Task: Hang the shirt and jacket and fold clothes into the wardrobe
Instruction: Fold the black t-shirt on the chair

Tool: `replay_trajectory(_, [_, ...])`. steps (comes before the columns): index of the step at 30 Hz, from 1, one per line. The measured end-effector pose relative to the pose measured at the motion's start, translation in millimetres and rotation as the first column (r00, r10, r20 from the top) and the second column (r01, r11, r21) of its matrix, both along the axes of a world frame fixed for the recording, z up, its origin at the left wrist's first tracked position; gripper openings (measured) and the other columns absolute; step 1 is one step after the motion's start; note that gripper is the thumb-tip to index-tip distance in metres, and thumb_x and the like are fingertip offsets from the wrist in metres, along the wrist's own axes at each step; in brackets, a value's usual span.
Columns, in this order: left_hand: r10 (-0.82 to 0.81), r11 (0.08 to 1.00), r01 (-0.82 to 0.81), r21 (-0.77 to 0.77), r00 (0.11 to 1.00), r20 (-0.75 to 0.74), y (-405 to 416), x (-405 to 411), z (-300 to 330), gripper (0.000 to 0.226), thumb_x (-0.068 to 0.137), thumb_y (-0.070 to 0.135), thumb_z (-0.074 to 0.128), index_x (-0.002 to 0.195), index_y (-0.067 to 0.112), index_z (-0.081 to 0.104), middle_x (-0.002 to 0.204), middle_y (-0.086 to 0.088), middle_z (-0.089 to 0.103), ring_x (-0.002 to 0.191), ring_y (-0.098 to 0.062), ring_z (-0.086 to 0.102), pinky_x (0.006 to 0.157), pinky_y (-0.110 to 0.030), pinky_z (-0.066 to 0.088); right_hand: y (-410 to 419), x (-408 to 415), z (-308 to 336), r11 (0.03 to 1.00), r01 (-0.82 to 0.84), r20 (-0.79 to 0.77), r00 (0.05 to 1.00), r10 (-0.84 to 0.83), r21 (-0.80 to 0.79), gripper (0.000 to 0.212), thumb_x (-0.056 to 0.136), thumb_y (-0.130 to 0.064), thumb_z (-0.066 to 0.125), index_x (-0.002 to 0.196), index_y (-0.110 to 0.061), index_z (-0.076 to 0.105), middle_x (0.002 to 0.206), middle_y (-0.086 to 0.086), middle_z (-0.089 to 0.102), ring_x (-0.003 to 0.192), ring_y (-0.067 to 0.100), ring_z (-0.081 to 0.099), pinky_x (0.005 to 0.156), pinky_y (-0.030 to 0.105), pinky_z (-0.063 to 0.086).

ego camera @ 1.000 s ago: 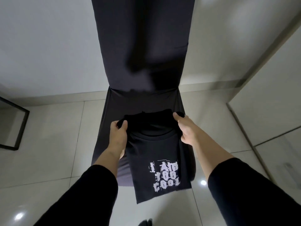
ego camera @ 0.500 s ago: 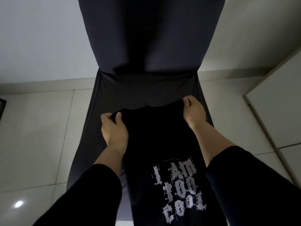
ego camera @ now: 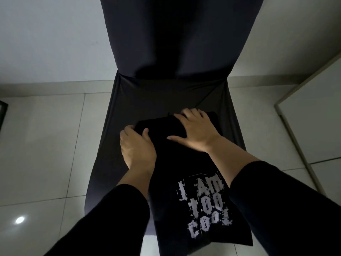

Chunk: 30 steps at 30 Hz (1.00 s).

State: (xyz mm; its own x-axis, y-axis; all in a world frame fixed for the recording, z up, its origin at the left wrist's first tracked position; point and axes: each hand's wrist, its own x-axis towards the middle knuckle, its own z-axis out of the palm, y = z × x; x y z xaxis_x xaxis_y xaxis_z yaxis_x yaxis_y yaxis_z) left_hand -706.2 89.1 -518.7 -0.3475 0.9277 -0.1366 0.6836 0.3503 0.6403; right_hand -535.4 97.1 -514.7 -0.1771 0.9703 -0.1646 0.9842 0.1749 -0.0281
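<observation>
Floor [ego camera: 46, 145]: pale tiles to your left, with a ceiling light glinting on them.
Left hand [ego camera: 137, 147]: your fingers curl over the black T-shirt's [ego camera: 186, 174] left edge, thumb on top, gripping it.
T-shirt: lies folded lengthwise on the dark-covered chair [ego camera: 147, 100] seat, print nearest you.
Right hand [ego camera: 196, 131]: spread flat, pressing its top.

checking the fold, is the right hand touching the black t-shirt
Touching: the head view shows the right hand lying flat, palm down, on the black t-shirt.
</observation>
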Motion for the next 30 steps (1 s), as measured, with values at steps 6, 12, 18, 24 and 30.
replay_trajectory(6, [-0.060, 0.997, 0.057, 0.055, 0.997, 0.058, 12, -12, -16, 0.028, 0.095, 0.034, 0.051, 0.119, 0.020, 0.053, 0.113, -0.001, 0.058, 0.102, -0.022, 0.057, 0.075, -0.031, 0.040, -3, -7, -15, 0.983, 0.026, -0.017, 1.000, -0.023, 0.180, 0.081, 0.079, -0.075, 0.024, 0.128, -0.017, 0.050, 0.121, 0.005, 0.050, 0.113, 0.024, 0.045, 0.094, 0.037, 0.038])
replay_trajectory(12, [-0.027, 0.994, -0.036, 0.103, 0.831, 0.555, -6, 3, 12, 0.012, 0.099, 0.023, 0.043, 0.111, 0.026, 0.044, 0.100, 0.003, 0.058, 0.090, -0.016, 0.057, 0.077, -0.028, 0.043, -13, -14, -3, 0.978, -0.066, -0.004, 0.998, 0.068, 0.197, 0.059, 0.089, -0.062, 0.039, 0.117, -0.012, 0.056, 0.108, 0.003, 0.058, 0.101, 0.023, 0.054, 0.082, 0.033, 0.043])
replay_trajectory(18, [-0.031, 0.999, 0.013, 0.031, 0.721, 0.693, -33, -10, 26, 0.029, 0.088, 0.046, 0.057, 0.106, 0.025, 0.047, 0.097, 0.007, 0.063, 0.093, -0.011, 0.062, 0.086, -0.029, 0.048, -26, -11, 40, 0.981, -0.074, -0.192, 0.975, 0.108, 0.180, 0.038, 0.096, -0.043, 0.045, 0.128, -0.022, 0.047, 0.102, -0.001, 0.063, 0.087, 0.024, 0.063, 0.065, 0.031, 0.044])
replay_trajectory(24, [-0.108, 0.785, 0.467, -0.407, 0.750, 0.653, -106, -15, 30, 0.040, 0.061, 0.021, 0.088, 0.097, 0.020, 0.070, 0.092, 0.004, 0.073, 0.090, -0.013, 0.068, 0.079, -0.022, 0.048, -36, 15, 105, 0.968, 0.106, -0.187, 0.980, -0.063, 0.229, 0.047, 0.097, -0.045, 0.040, 0.138, -0.023, 0.039, 0.087, 0.008, 0.066, 0.085, 0.034, 0.064, 0.064, 0.034, 0.041])
replay_trajectory(30, [0.079, 0.848, 0.310, -0.430, 0.728, 0.681, -109, -18, 71, 0.015, 0.083, 0.014, 0.070, 0.094, 0.018, 0.062, 0.088, 0.000, 0.066, 0.089, -0.020, 0.059, 0.077, -0.030, 0.047, -60, 77, 185, 0.804, 0.472, -0.352, 0.867, -0.351, 0.361, 0.038, 0.097, -0.049, 0.039, 0.121, -0.020, 0.047, 0.074, 0.004, 0.053, 0.069, 0.031, 0.056, 0.060, 0.033, 0.039])
